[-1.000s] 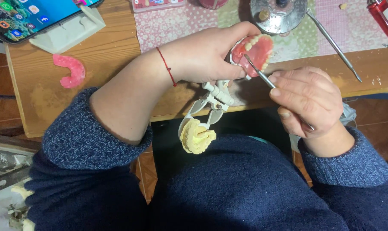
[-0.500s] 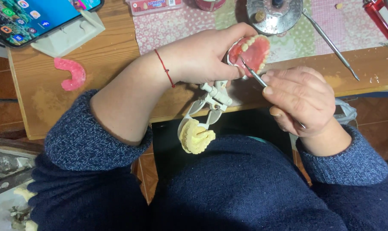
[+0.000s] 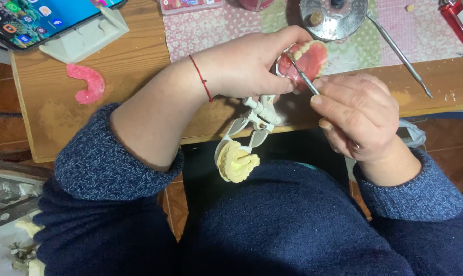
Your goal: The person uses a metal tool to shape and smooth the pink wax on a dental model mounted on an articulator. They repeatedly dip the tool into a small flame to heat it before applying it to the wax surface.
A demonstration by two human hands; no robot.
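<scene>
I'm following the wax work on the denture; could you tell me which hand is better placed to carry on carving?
Probably the right hand: it grips the metal tool, tip on the pink denture that the left hand holds.

**Bench Surroundings: Items Outside the Work**

On my feed I see a wooden worktable [image 3: 47, 117] spanning the upper frame. At its far left a smartphone with a lit screen [image 3: 32, 18] rests on a pale grey wedge-shaped stand [image 3: 88, 38]. Near it lies a pink horseshoe-shaped wax rim [image 3: 86, 83], flat on the wood. A floral patchwork cloth [image 3: 216, 30] covers the table's middle. On it sit a round metal dish [image 3: 333, 18] and a long thin metal probe [image 3: 400, 53], just beside each other. A red bottle [image 3: 459, 20] stands at the far right.
</scene>
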